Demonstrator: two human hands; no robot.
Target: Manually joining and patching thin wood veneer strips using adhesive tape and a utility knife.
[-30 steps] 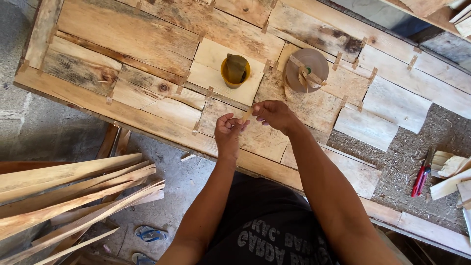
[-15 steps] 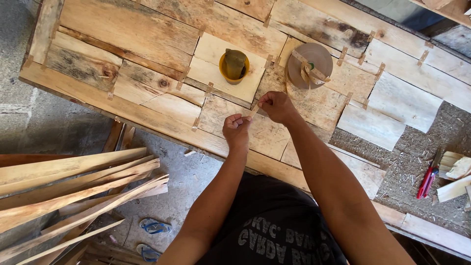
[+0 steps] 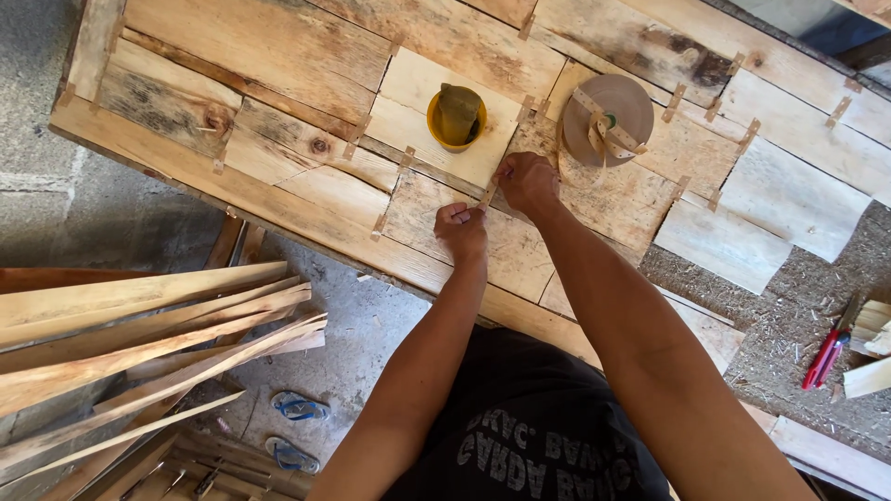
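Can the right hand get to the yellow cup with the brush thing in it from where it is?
Probably yes. The right hand presses a tape strip on the veneer sheets, and the yellow cup stands just beyond it with only bare wood between.

A patchwork of thin pale wood veneer sheets (image 3: 306,56) covers the worktable. On it, beyond both hands, stands a small round yellow cup (image 3: 456,119); to its right lies a brown paper tape roll (image 3: 608,119). The left hand (image 3: 461,230) and right hand (image 3: 525,182) meet over a short tape strip (image 3: 489,193) on a seam. Long split wood offcuts (image 3: 139,343) lie below left; a red-handled cutter (image 3: 828,348) lies far right.
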